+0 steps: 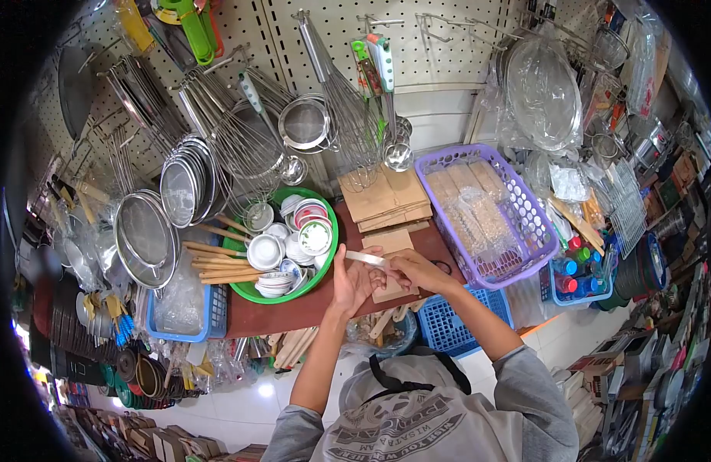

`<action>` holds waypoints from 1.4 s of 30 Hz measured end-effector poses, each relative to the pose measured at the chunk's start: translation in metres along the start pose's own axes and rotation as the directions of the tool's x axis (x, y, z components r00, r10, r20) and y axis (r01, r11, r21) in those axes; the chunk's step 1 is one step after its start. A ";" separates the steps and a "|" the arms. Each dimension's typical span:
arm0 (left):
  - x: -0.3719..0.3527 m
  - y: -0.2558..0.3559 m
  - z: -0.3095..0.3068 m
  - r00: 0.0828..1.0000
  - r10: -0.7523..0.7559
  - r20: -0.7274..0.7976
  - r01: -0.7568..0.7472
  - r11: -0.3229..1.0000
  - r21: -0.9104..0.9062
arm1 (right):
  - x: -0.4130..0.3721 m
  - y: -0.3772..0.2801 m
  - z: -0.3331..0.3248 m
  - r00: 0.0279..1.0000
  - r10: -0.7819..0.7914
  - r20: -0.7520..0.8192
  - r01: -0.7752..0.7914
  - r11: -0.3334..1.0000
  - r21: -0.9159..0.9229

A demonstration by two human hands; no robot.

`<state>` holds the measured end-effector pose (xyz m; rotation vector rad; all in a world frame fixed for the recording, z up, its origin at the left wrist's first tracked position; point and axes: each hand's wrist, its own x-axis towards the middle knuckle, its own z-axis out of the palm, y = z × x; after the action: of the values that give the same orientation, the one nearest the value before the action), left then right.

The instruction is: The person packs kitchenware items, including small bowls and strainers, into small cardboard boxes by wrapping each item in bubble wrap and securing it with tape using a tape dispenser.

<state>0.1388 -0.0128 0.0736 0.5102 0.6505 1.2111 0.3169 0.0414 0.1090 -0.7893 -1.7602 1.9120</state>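
My left hand [353,285] is turned palm up beside the green basin, its fingers partly hidden under a small white object [366,259]. From the right, my right hand [408,271] pinches the near end of that object, which looks like a shallow dish or strip seen edge-on. Both hands are close together above the brown shelf [440,246]. Left of them, the green basin [334,260] holds small white bowls [265,252], patterned dishes [315,237] and wooden-handled tools [225,262]. Brown cardboard pieces [386,202] lie behind my hands.
A purple basket [544,258] with plastic-wrapped packs stands right. Blue baskets [465,316] sit nearer the front and at the lower left. Whisks [348,115] and strainers [146,239] hang from the pegboard [440,69]. A crate of colourful-capped bottles [567,283] is farther right.
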 end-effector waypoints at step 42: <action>0.003 -0.069 0.023 0.992 0.127 -0.016 -0.126 0.991 0.035 | -0.031 0.038 -0.066 0.953 -0.034 0.300 0.034 0.999 0.007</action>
<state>0.2031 -0.0298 0.0428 0.5769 0.6628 1.3268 0.3862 0.0662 0.0729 -0.4809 -1.9302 2.0991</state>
